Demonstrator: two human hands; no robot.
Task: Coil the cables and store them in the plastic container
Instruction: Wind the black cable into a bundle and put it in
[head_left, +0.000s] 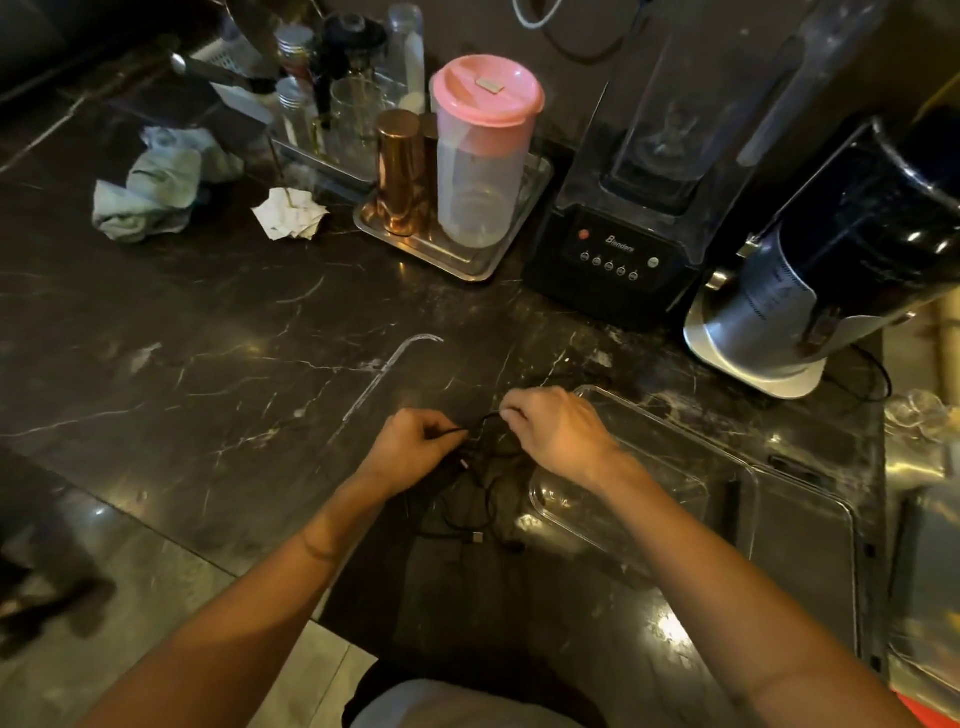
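A thin black cable (480, 512) lies in a loose tangle on the dark marble counter (208, 364), its plug ends near the counter's front edge. My left hand (410, 444) pinches one stretch of the cable. My right hand (553, 431) pinches another stretch a little to the right and higher. A short piece runs taut between the two hands. The clear plastic container (649, 467) stands just right of the tangle, under my right wrist. I see no cable inside it.
A clear lid (810, 561) lies right of the container. Behind stand a black blender (618, 260), a grinder (810, 291) and a steel tray (467, 260) with a pink-lidded jug and copper cup. A crumpled cloth (156, 187) and paper lie at the back left.
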